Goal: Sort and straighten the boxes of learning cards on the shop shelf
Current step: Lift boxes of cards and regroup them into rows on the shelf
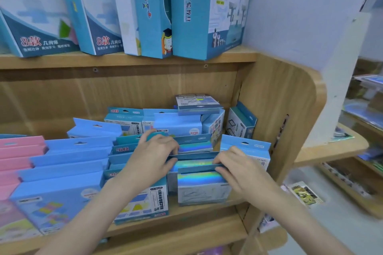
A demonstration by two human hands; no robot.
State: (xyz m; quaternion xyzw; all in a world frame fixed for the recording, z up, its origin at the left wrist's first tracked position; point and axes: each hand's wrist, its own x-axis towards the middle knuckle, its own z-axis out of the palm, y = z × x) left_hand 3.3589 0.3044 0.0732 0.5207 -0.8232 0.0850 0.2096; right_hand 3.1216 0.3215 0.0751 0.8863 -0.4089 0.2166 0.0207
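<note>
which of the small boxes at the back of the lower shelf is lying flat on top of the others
The blue-edged box at the back right, above the hands. It lies flat across the tops of the upright boxes, printed face up; the rest stand upright or lean.

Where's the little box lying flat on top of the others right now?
In the head view, the flat box lies atop the back row of blue boxes on the lower shelf, right of centre, behind both hands.
</note>
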